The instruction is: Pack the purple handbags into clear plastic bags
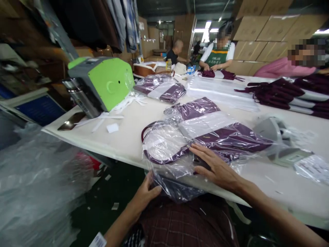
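A folded dark-purple cloth item with a loop strap and a white paper band lies inside a clear plastic bag at the table's front edge. The open end of the bag hangs over that edge, toward my body. My left hand pinches the bag's lower left corner between thumb and fingers. Stretched out, my right hand lies on the plastic over the near side of the cloth, its fingers apart. A small dark part beneath its palm is mostly covered.
Another bagged purple item lies farther back. Clear bags and a purple stack are beyond. At left stand a green machine and a steel flask, near a phone. A tape dispenser sits right. Co-workers are opposite.
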A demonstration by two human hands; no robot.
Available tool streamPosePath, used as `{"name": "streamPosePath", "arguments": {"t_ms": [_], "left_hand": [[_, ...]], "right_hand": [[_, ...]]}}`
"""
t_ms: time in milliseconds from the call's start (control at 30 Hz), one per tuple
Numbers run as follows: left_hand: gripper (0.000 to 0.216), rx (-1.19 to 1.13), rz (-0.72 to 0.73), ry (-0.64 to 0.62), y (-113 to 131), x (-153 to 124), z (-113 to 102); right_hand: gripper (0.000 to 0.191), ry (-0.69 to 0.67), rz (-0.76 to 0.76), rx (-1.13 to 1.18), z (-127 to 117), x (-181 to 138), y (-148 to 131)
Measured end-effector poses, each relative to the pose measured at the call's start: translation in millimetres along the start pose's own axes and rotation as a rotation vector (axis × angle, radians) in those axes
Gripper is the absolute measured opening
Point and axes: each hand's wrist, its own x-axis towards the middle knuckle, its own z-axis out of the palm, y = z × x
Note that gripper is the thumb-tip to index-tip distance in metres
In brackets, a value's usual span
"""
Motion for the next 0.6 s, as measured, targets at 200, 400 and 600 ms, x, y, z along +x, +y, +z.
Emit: {"name": "streamPosePath", "arguments": {"t_ms": [200, 400, 600], "left_hand": [[0.051, 0.11, -0.067, -0.13, -6.2, -13.7, 1.4], [0.06, 0.111, 0.06, -0.024, -8.6, -36.1, -26.7], [0.083, -0.272, -0.044, -0.145, -6.6, -15.3, -4.3]], "right_hand": [[0.063, -0.006, 0.023, -0.188, 28.7, 36.0, 3.6], [0.071, 0.003, 0.025, -0.162, 39.3, 38.6, 23.0], [0.075, -0.024, -0.083, -0.143, 20.8, 29.9, -16.0]]}}
